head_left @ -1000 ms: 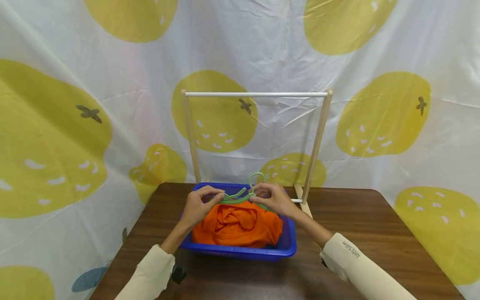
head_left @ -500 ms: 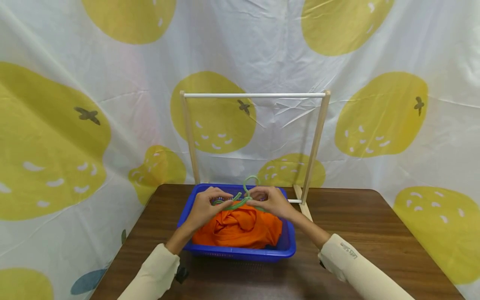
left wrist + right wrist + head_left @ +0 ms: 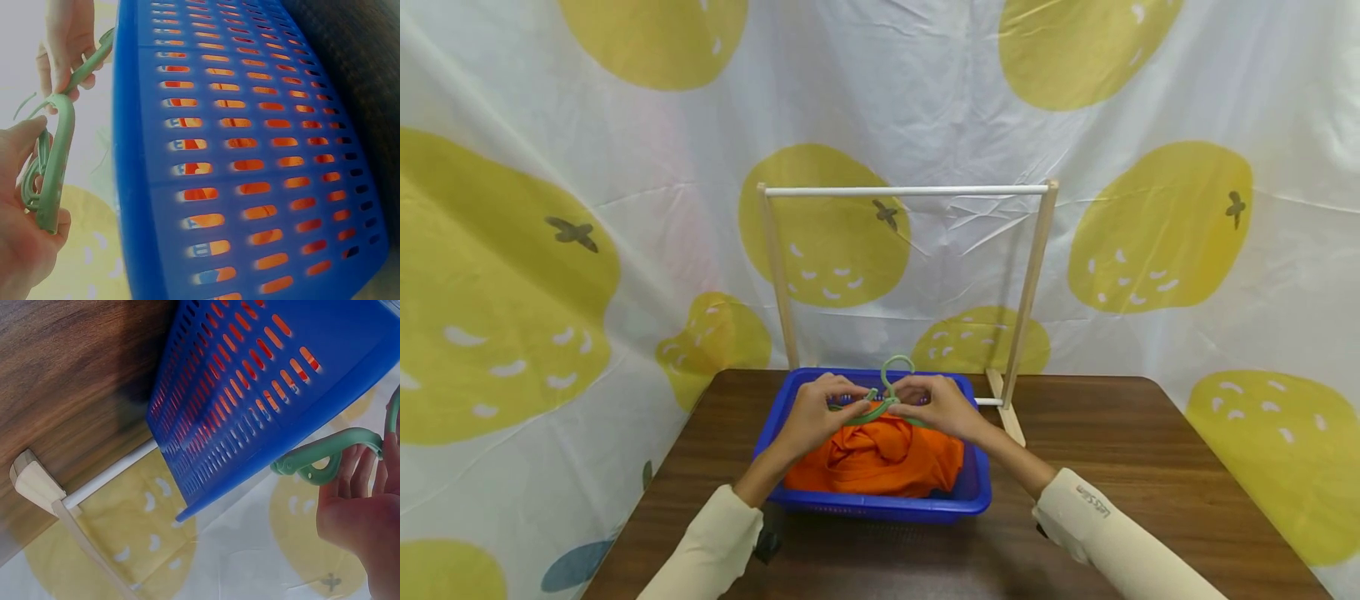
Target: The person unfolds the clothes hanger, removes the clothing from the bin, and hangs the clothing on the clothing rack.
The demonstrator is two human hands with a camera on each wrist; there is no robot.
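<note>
A green plastic clothes hanger [image 3: 880,410] is held level above a blue basket, its hook pointing up and away. My left hand [image 3: 822,410] pinches the hanger's left arm between thumb and fingers. My right hand [image 3: 942,403] grips it close to the base of the hook. In the left wrist view, the hanger's near arm [image 3: 59,162] angles sharply from the middle, with a curled end by the left palm. The right wrist view shows the other arm [image 3: 337,442] jutting out past the right fingers. Below both hands, crumpled orange cloth [image 3: 880,467] fills the basket.
The blue slotted basket [image 3: 880,505] sits on a dark wooden table [image 3: 1097,450]. Behind it stands a rack with wooden posts [image 3: 1030,292] and a white top rail [image 3: 906,191]. A white curtain with yellow fruit prints [image 3: 1157,233] hangs around the table.
My left hand has moved right along the hanger, closer to my right hand. The hanger's hook has shifted slightly left and down. The basket and cloth stay put.
</note>
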